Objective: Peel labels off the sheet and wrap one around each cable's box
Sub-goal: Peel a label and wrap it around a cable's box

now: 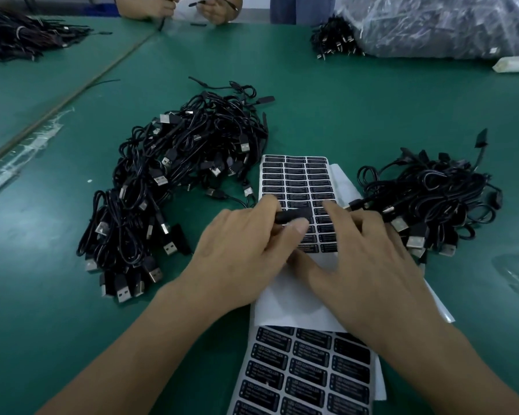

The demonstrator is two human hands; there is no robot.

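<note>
A white sheet of black labels (297,181) lies in the middle of the green table, with a second label sheet (306,372) nearer me. My left hand (240,259) pinches a small black cable box (294,216) between thumb and fingers just above the first sheet. My right hand (369,265) lies over the sheet's right part with fingers spread, its index finger reaching toward the box. Whether it holds a label is hidden. The box's cable runs right into a pile of black USB cables (432,199).
A larger heap of black USB cables (174,187) lies left of the sheets. At the far edge another person's hands (189,9) work on a cable. A plastic bag of cables (432,25) sits far right, and more cables (21,37) lie far left.
</note>
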